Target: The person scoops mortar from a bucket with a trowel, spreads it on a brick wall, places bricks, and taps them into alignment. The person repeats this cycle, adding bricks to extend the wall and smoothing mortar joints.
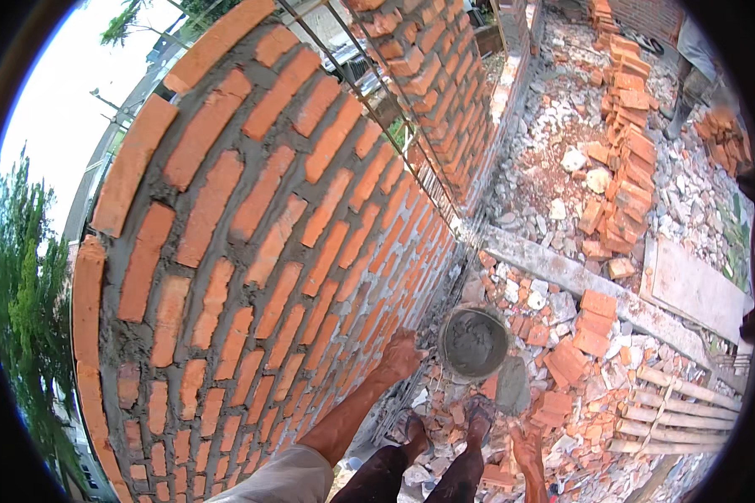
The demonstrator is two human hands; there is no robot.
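My left hand [401,359] hangs beside the lower part of a red brick wall [268,277] with grey mortar joints, its fingers loosely bent and apart. Just right of it, a round bucket [470,339] of wet grey mortar stands on the rubble. My right hand [527,448] is low on the right, closed on a trowel [510,386] whose blade is coated in grey mortar and lies just below and right of the bucket. My feet stand on broken brick beneath the bucket.
A brick column [432,92] with rebar rises behind. A concrete beam [562,277] crosses the rubble. Loose bricks [629,159], a board [692,289] and bamboo poles [671,411] lie rightward. Another person's leg [684,109] shows at upper right. Trees [25,285] stand beyond the wall.
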